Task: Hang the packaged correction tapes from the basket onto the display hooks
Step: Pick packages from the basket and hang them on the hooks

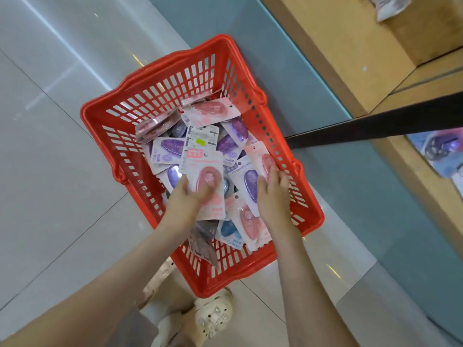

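A red plastic basket stands on the floor, filled with several packaged correction tapes in pink, purple and blue. My left hand grips a pink correction tape pack over the pile, thumb across its blister. My right hand reaches into the basket's right side, its fingers curled on another pink pack that leans against the basket wall. A purple pack lies between my two hands. No display hooks show clearly.
A wooden display unit with a teal base runs along the right. A dark bar crosses above the basket's right corner. Purple packs hang at the far right. My feet in cream clogs stand just below the basket.
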`<control>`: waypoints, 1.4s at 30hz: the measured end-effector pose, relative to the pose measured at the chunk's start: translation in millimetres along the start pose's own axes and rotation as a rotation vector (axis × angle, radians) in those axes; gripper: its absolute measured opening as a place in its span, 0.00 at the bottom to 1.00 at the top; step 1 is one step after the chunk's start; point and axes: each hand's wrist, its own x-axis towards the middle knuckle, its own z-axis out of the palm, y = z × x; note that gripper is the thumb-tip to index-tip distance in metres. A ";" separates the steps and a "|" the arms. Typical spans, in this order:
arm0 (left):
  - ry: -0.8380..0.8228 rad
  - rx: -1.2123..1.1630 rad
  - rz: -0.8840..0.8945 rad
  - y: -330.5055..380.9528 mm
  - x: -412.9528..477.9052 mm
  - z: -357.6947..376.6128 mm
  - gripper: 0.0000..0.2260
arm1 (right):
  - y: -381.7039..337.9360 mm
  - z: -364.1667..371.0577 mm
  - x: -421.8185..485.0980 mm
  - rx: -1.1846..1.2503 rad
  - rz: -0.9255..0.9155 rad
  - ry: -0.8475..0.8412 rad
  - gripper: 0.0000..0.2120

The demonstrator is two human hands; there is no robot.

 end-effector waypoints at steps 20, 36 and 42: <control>-0.186 0.034 0.285 149.8 -203.1 13.3 0.17 | -131.0 -172.4 -207.9 0.465 -0.258 0.085 0.28; -0.566 0.178 0.917 447.0 -559.8 38.0 0.18 | -288.1 -528.3 -494.2 0.063 -0.700 0.350 0.30; -0.721 0.090 1.168 517.1 -662.8 46.1 0.18 | -327.7 -615.9 -587.1 -0.032 -0.858 0.694 0.30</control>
